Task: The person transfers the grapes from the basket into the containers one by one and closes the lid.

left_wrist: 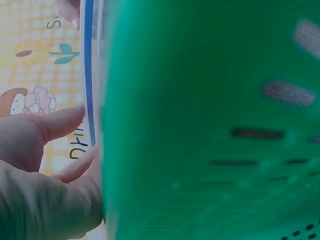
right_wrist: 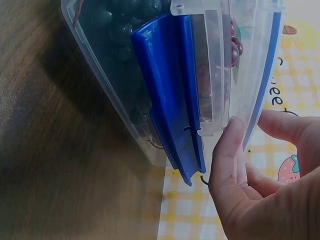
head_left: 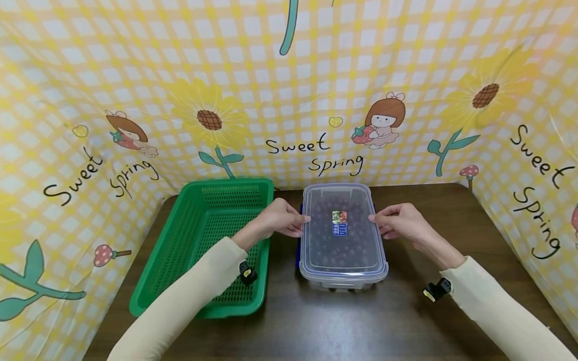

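Observation:
A clear plastic lid [head_left: 343, 192] with a blue seal and a small label covers a see-through container [head_left: 346, 284] of dark, round, grape-like fruit [right_wrist: 102, 20]. My left hand [head_left: 281, 219] pinches the lid's left edge between thumb and fingers. On the opposite edge my right hand [head_left: 402, 223] grips the lid the same way. In the right wrist view a blue side latch [right_wrist: 167, 90] hangs unfastened, and the lid's edge stands a little off the container's rim there. The green basket blocks much of the left wrist view.
A green perforated plastic basket [head_left: 198, 301] stands left of the container, under my left forearm. Both sit on a dark wooden table [head_left: 316, 326]. A yellow checked cloth [head_left: 289, 90] with printed flowers rises behind and at both sides.

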Motion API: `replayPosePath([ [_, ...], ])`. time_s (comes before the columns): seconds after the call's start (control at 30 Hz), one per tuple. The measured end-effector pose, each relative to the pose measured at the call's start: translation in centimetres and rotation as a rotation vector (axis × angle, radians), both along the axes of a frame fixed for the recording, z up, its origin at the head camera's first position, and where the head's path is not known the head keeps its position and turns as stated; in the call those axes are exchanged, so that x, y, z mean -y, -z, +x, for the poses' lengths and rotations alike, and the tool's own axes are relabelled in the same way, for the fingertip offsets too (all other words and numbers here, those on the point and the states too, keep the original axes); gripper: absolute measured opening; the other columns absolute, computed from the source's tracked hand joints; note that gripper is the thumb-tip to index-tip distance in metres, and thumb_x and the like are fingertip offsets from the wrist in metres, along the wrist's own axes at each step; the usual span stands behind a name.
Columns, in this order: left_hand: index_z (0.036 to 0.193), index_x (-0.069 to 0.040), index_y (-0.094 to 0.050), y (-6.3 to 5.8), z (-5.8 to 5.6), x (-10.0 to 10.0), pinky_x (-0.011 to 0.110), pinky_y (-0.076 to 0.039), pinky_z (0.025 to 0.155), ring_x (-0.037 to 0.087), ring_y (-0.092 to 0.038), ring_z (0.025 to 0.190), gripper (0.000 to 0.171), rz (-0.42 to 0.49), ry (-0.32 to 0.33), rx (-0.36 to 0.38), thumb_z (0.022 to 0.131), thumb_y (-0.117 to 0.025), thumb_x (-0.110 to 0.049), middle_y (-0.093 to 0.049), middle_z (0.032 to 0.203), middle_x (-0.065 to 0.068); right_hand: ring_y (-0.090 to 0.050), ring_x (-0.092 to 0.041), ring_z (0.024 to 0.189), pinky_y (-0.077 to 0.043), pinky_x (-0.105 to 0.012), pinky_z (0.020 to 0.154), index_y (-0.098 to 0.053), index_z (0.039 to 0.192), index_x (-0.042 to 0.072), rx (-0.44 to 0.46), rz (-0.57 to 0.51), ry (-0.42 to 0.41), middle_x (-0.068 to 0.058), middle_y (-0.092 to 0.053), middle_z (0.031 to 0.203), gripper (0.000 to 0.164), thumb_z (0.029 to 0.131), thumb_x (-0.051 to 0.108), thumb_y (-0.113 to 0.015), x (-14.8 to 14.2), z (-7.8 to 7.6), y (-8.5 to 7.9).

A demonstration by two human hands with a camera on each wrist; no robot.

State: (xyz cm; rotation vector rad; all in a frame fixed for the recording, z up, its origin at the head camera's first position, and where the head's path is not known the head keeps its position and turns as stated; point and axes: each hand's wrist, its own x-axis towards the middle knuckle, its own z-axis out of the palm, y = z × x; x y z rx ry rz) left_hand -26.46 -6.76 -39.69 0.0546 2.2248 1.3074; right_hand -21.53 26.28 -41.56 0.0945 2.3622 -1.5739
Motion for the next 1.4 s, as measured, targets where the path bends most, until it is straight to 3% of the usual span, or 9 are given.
replayPosePath([
  [0.47, 0.095, 0.001, -0.082, 0.4, 0.0, 0.0, 0.03, -0.065, 0.069, 0.015, -0.075, 0.066, 0.023, -0.033, 0.023, -0.03, 0.095, -0.08, -0.022, -0.079, 0.085, 0.014, -0.071, -0.015, 0.079, -0.064, -0.033, 0.075, -0.069, 0.122, -0.009, -0.025, 0.074, 0.007, -0.007, -0.077, 0.093, 0.047, 0.098, 0.032, -0.075, 0.2, 0.5, 0.5],
  [1.1, 0.089, 0.0, -0.082, 0.3, -0.2, -0.5, 0.029, -0.064, 0.067, 0.015, -0.075, 0.066, 0.024, -0.073, 0.018, -0.042, 0.097, -0.078, -0.022, -0.078, 0.08, 0.012, -0.071, -0.017, 0.081, -0.064, -0.034, 0.074, -0.066, 0.122, -0.008, -0.026, 0.062, 0.007, -0.006, -0.075, 0.093, 0.044, 0.1, 0.03, -0.072, 0.2, 0.3, 1.0],
  [1.4, 0.089, 0.0, -0.082, 0.4, -0.3, -0.5, 0.026, -0.063, 0.063, 0.014, -0.073, 0.062, 0.024, -0.082, 0.006, -0.012, 0.098, -0.077, -0.022, -0.077, 0.076, 0.01, -0.07, -0.018, 0.08, -0.064, -0.034, 0.076, -0.064, 0.123, -0.006, -0.016, 0.067, -0.003, -0.006, -0.074, 0.092, 0.045, 0.101, 0.032, -0.071, 0.2, 0.2, 1.4],
])
